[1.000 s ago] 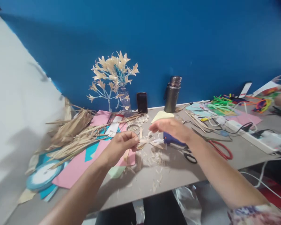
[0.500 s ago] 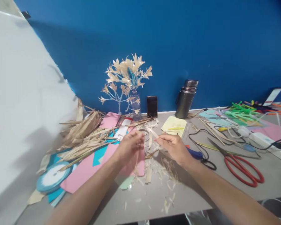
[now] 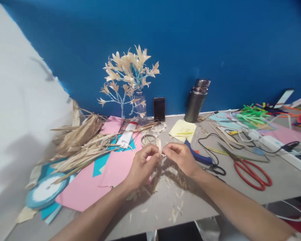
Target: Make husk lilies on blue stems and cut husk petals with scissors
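Note:
A narrow pale strip of dried husk (image 3: 160, 146) stands roughly upright between my two hands, above the table. My left hand (image 3: 142, 164) pinches it between thumb and forefinger. My right hand (image 3: 180, 158) is closed at the strip's other side, its fingertips pinched on it and almost meeting the left ones. Just behind the left fingers lies a roll of tape (image 3: 142, 138). Blue-handled pliers (image 3: 202, 158) rest beside my right hand. Husk scraps (image 3: 178, 177) are scattered beneath both hands, partly in shadow.
Dried husks (image 3: 77, 137), pink paper (image 3: 84, 187) and a ribbon spool (image 3: 46, 190) cover the left. Husk flowers (image 3: 130, 68) in a clear bottle, a phone (image 3: 159, 109) and a flask (image 3: 197, 100) stand by the wall. Red-handled scissors (image 3: 252, 174) and a power strip (image 3: 288, 152) lie right.
My hands have come closer together, fingertips almost meeting. The strip, earlier slanting from the right fingers, now stands upright between both hands. The view has shifted slightly.

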Motion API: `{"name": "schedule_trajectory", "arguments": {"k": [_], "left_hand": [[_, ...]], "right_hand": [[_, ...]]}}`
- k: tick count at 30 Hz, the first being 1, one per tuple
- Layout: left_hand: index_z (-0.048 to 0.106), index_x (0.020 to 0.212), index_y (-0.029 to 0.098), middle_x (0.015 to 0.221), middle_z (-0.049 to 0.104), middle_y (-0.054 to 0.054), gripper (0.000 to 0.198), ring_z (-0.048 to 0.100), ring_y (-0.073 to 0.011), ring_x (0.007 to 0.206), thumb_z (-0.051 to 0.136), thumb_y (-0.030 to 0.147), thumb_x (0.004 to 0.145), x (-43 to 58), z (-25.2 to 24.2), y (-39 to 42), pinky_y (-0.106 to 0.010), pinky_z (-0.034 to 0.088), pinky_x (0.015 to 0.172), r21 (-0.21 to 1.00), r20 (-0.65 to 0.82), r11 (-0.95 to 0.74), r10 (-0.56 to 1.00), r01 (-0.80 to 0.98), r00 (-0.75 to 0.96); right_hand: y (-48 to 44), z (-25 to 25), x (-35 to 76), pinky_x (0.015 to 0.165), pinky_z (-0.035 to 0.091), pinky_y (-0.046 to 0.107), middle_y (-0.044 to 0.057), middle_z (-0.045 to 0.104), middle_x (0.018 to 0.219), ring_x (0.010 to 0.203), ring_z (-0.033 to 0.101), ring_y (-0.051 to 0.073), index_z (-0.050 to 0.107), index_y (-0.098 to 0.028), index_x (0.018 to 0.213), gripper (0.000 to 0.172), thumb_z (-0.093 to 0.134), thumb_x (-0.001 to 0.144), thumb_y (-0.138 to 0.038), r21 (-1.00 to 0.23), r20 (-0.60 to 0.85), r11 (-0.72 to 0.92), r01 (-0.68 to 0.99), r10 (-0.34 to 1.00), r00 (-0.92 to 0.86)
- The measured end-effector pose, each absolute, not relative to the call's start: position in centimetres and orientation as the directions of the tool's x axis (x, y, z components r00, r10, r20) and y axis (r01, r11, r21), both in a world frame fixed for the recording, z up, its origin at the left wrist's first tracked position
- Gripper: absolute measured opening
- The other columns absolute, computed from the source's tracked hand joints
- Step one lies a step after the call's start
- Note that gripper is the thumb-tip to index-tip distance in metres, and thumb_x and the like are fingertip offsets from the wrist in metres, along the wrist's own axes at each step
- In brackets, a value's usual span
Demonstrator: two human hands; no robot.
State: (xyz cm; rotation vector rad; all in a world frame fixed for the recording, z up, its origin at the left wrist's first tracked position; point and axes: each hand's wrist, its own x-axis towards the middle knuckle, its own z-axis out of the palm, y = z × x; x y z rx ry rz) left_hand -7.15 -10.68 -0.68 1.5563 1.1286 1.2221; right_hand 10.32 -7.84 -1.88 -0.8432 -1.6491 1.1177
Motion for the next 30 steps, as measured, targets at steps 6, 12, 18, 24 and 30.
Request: {"name": "schedule_trajectory", "arguments": {"k": [6,12,18,24,30], "left_hand": [[0.059,0.076,0.019,0.068,0.058,0.001,0.016,0.052,-0.0134,0.061,0.059,0.032,0.086,-7.1,-1.1,-10.9,-0.024,0.040,0.058,0.967,0.095,-0.137,0.976,0.215,0.197],[0.063,0.080,0.018,0.068,0.063,0.000,0.019,0.057,-0.0141,0.060,0.072,0.035,0.077,-7.2,-1.1,-10.4,-0.023,0.041,0.056,0.993,-0.003,-0.019,0.983,0.112,0.186],[0.059,0.081,0.019,0.065,0.064,0.001,0.023,0.060,-0.0142,0.063,0.072,0.037,0.079,-7.5,-1.4,-9.7,-0.024,0.045,0.063,0.998,-0.061,0.067,0.974,-0.021,0.217],[0.057,0.078,0.018,0.052,0.054,0.006,0.020,0.046,-0.0084,0.049,0.071,0.032,0.078,-7.3,-1.0,-9.3,-0.019,0.036,0.051,0.998,-0.053,0.054,0.998,-0.033,0.035],[0.059,0.081,0.017,0.053,0.052,0.006,0.018,0.045,-0.0075,0.049,0.072,0.027,0.075,-7.9,-1.7,-8.1,-0.017,0.034,0.048,0.987,-0.032,0.021,0.997,-0.161,-0.068]], "right_hand": [[-7.6,-2.6,9.7,0.049,0.028,0.023,-0.005,0.051,0.057,0.050,0.039,0.009,0.062,-0.016,0.071,0.036,0.077,0.075,-0.049,-0.982,0.125,0.068,-0.178,0.936,-0.330],[-6.5,-2.6,9.7,0.045,0.024,0.022,-0.007,0.045,0.050,0.045,0.034,0.008,0.059,-0.017,0.067,0.038,0.077,0.072,-0.050,-0.977,0.119,0.064,-0.205,0.956,-0.268],[-7.5,0.5,18.0,0.055,0.038,0.024,0.000,0.062,0.069,0.057,0.051,0.012,0.070,-0.017,0.082,0.024,0.067,0.084,-0.041,-0.909,0.341,0.336,0.247,0.940,-0.026],[-11.3,-1.3,27.0,0.057,0.039,0.027,0.000,0.058,0.056,0.053,0.053,0.016,0.070,-0.016,0.082,0.035,0.051,0.093,-0.044,-0.751,0.301,0.107,0.651,0.934,0.193],[-13.4,-3.3,23.2,0.063,0.040,0.026,0.001,0.070,0.080,0.074,0.064,0.019,0.068,-0.021,0.083,0.024,0.051,0.094,-0.034,-0.519,0.131,0.199,0.831,0.980,-0.153]]}}
